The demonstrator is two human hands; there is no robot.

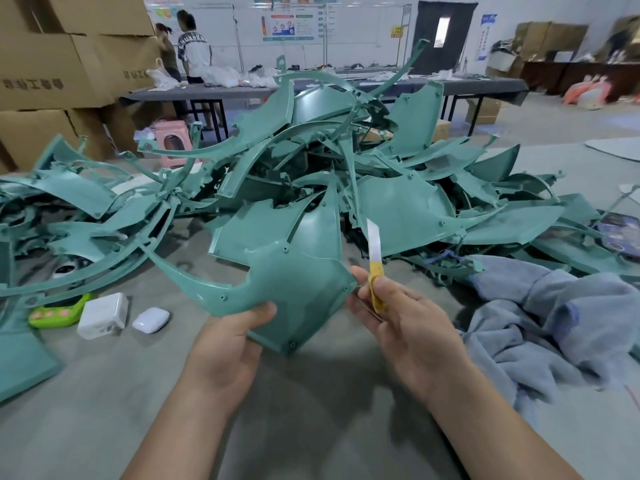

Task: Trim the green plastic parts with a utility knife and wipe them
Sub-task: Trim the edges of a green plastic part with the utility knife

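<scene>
We find left hand [239, 337] gripping part [294, 289]; right hand [398, 320] gripping knife [374, 258], blade clear; advise cutting away from left hand.

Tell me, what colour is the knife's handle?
Yellow: the utility knife handle, seen in the head view.

Floor [554, 119] was pale grey; the white back wall [374, 15] held posters [287, 26] and a dark door [441, 32]. A long grey table [485, 86] ran across. Cardboard boxes [52, 64] were stacked left, with a pink stool [172, 142] nearby.
</scene>
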